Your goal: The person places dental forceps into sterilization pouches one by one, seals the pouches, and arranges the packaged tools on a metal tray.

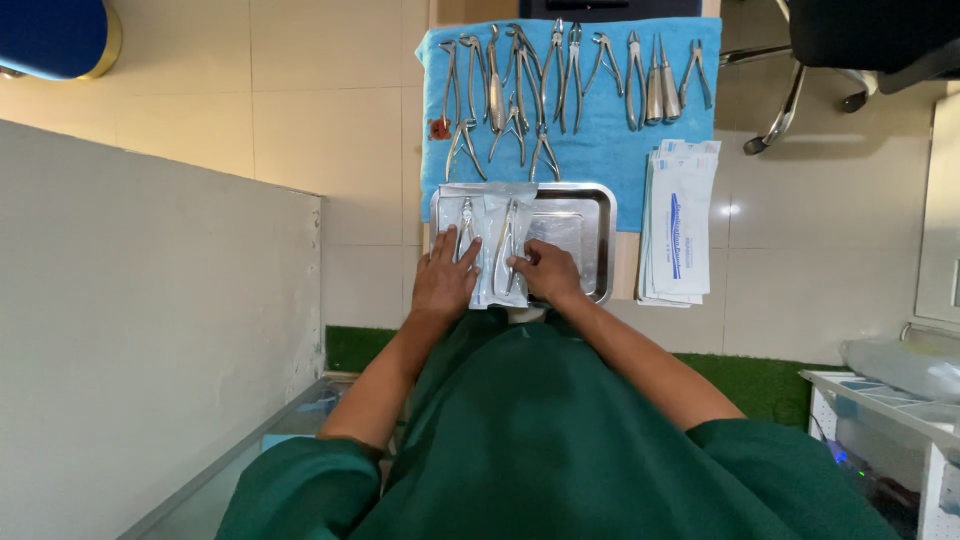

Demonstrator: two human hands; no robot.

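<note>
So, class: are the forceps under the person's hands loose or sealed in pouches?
In pouches: two forceps lie inside clear sterilization pouches across the steel tray, pressed by left hand and right hand. Sealing: cannot tell.

dental clinic: extraction forceps (560,80), sterilisation pouches (680,220).

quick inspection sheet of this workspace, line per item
surface: narrow table with a blue towel spread over it
job's things: two clear pouches, each with a metal instrument inside, lying on a steel tray
clutter: row of metal forceps on the towel; stack of flat pouches beside the tray
grippers: left hand flat on the left pouch; right hand pressing the right pouch
cables: nothing seen
surroundings: tiled floor, office chair, white partition, green mat
</note>
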